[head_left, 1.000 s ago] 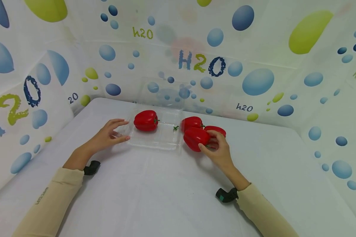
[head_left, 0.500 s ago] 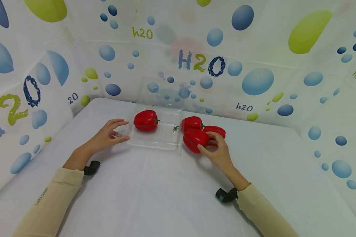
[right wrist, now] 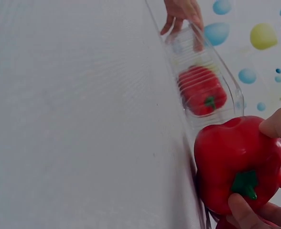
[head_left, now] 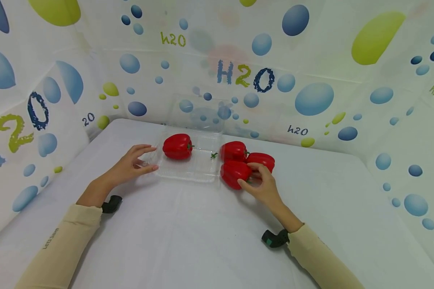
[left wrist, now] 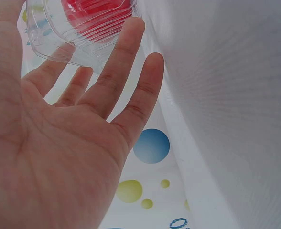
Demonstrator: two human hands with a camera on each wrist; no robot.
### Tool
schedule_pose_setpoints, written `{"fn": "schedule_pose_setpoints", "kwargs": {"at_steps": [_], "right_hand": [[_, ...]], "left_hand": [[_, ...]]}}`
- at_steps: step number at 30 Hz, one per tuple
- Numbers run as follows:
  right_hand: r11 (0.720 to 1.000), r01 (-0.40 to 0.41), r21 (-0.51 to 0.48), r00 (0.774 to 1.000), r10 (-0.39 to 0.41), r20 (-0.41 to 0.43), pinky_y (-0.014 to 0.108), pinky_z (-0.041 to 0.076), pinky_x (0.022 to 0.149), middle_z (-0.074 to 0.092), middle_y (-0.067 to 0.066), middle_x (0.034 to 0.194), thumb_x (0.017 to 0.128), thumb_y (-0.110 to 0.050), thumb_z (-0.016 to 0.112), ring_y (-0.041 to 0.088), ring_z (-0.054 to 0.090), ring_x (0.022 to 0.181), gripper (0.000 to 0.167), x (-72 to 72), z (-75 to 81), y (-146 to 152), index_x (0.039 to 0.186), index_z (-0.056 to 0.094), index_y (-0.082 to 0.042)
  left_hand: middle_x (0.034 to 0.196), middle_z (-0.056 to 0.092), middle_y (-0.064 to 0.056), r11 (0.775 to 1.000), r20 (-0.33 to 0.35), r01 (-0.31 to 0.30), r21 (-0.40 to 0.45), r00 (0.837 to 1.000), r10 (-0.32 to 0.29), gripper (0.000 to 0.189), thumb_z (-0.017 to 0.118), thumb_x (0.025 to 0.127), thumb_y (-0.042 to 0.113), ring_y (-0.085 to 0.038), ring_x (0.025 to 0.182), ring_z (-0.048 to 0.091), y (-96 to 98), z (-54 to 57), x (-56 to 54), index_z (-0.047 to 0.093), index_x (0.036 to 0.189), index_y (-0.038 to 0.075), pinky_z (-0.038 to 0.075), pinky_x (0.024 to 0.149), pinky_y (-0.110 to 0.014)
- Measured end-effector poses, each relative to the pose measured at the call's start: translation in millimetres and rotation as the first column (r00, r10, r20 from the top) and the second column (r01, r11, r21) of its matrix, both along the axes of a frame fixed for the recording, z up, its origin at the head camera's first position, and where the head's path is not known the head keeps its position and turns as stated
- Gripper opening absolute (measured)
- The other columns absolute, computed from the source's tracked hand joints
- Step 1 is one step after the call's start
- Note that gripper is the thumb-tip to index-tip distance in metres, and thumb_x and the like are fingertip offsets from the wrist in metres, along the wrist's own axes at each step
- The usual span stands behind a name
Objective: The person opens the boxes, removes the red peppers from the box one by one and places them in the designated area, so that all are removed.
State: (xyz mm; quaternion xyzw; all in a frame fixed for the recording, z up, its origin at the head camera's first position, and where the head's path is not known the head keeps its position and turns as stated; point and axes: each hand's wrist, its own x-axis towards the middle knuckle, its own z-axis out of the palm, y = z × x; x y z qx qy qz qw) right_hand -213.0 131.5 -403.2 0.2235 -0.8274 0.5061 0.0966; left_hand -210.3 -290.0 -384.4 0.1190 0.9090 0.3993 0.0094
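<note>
A red bell pepper (head_left: 234, 176) with a green stem is held between the thumb and fingers of my right hand (head_left: 263, 184), just right of a clear plastic container (head_left: 202, 168). Close up in the right wrist view, the thumb and fingertips grip this pepper (right wrist: 236, 155) around its stem end. Behind it are a second red pepper (head_left: 233, 150) and a third pepper (head_left: 262, 159), partly covered by the hand. One more red pepper (head_left: 176, 147) lies inside the container. My left hand (head_left: 132, 163) is at the container's left end, its fingers (left wrist: 124, 57) spread and nearly straight beside the ribbed wall.
The container's clear lid (head_left: 199, 114) stands raised at the back, against the printed backdrop (head_left: 217, 48). A small green stem piece (head_left: 213, 155) shows near the container's right wall. White cloth covers the table (head_left: 188, 233).
My right hand has brought its pepper down and slightly left, nearer to me, uncovering more of the pepper behind. My left hand stays where it was.
</note>
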Motion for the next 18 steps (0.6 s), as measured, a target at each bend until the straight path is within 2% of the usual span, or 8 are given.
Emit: {"fn": "schedule_pose_setpoints", "kwargs": {"at_steps": [11,18], "right_hand": [[1.0,-0.01,0.029,1.0,0.01,-0.013,0.049,0.055,0.087,0.053,0.018,0.127,0.078,-0.009,0.079,0.033,0.058,0.106,0.062,-1.8,-1.6,1.1,0.13,0.048,-0.001],[1.0,-0.003,0.013,1.0,0.003,-0.008,0.049,0.055,0.086,0.054,0.018,0.124,0.079,-0.009,0.078,0.035,0.058,0.106,0.058,0.1,-0.5,1.7,0.129,0.049,0.0]], "left_hand": [[0.153,0.021,-0.021,1.0,-0.002,0.002,0.005,1.0,-0.002,0.07,0.068,0.092,0.032,-0.044,0.113,0.057,-0.9,-0.8,0.2,0.036,0.15,0.008,0.047,0.097,-0.056],[0.153,0.021,-0.021,1.0,0.0,0.003,0.003,1.0,-0.003,0.07,0.068,0.092,0.032,-0.044,0.113,0.057,-0.6,-0.3,-0.6,0.036,0.15,0.008,0.048,0.097,-0.056]]}}
